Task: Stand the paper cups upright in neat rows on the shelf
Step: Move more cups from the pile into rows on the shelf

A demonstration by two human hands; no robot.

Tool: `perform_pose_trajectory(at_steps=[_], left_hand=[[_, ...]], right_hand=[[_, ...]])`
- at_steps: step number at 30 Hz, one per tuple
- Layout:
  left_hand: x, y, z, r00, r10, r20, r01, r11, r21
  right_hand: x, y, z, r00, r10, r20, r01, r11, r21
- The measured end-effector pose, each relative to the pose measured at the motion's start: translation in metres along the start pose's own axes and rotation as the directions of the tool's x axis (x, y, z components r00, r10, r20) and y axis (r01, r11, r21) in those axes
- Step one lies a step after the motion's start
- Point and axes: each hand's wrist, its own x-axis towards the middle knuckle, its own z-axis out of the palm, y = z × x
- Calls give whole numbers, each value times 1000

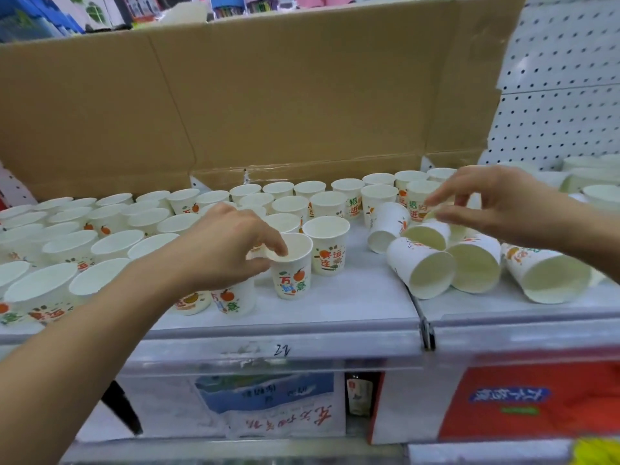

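L hand (228, 250) is reached fwd, palm down, forearm stretched over the rows of upright cups (114, 241) on the shelf (362, 293). A front cup (292, 268) is pinched at its rim, index finger inside, thumb outside; it's stood upright just beside another. To the right, tipped cups (422, 268) are laid on their sides, mouths fwd. R hand (500, 206) is held over them, fingers bent toward a rim; blurred, so its grip can't be told.

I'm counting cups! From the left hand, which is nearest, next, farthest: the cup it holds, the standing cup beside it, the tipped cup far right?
1. Held cup, in the left hand.
2. Standing cup, just right.
3. Tipped cup, far right, lying down.
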Motion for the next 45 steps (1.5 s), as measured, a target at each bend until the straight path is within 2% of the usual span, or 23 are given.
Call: perform_pose_trajectory(at_steps=[3,7,9,11,14,17,20,25,28,32,34,36,38,39,40,42,45], left_hand=[[-1,13,-7,998,3,-67,-14,988,-154],[14,64,1,962,122,-243,-192,938,-288],[27,95,14,939,244,-244,-301,924,-234],[43,115,30,902,373,-219,-394,917,-62],[65,123,46,881,438,-181,-421,898,123],[79,127,50,869,471,-152,-452,880,145],[89,133,52,865,488,-116,-469,869,160],[96,141,58,890,437,-128,-410,891,194],[95,144,61,896,418,-151,-390,902,183],[92,146,63,913,359,-194,-332,930,158],[86,144,62,927,287,-242,-285,958,44],[75,139,60,953,132,-272,-188,963,-194],[64,130,59,963,-28,-269,-88,908,-409],[60,125,58,960,-85,-268,-52,883,-466],[56,120,57,958,-127,-259,-17,871,-491],[49,112,55,962,-173,-210,50,871,-489],[40,107,52,973,-173,-154,89,893,-442]], right_hand=[[-19,12,-7,998,55,15,-55,998,17],[-32,14,1,995,66,75,-67,998,8],[-29,14,5,996,58,61,-54,996,-70],[-20,16,4,994,87,66,-72,977,-202],[0,24,1,977,126,172,-51,922,-385],[23,34,1,949,118,292,-2,930,-369],[41,41,8,887,114,447,48,941,-336],[56,49,25,814,3,581,198,939,-282],[61,55,33,800,-36,599,226,943,-245],[67,60,45,801,-118,587,342,895,-287],[67,61,50,797,-173,579,388,881,-271],[67,60,54,796,-192,575,396,882,-254],[67,60,54,815,-182,550,348,913,-214],[67,60,52,831,-182,526,289,949,-129],[68,60,50,851,-184,493,208,978,6],[69,61,46,896,-168,412,57,962,267],[66,60,48,920,-136,367,-43,896,442]])
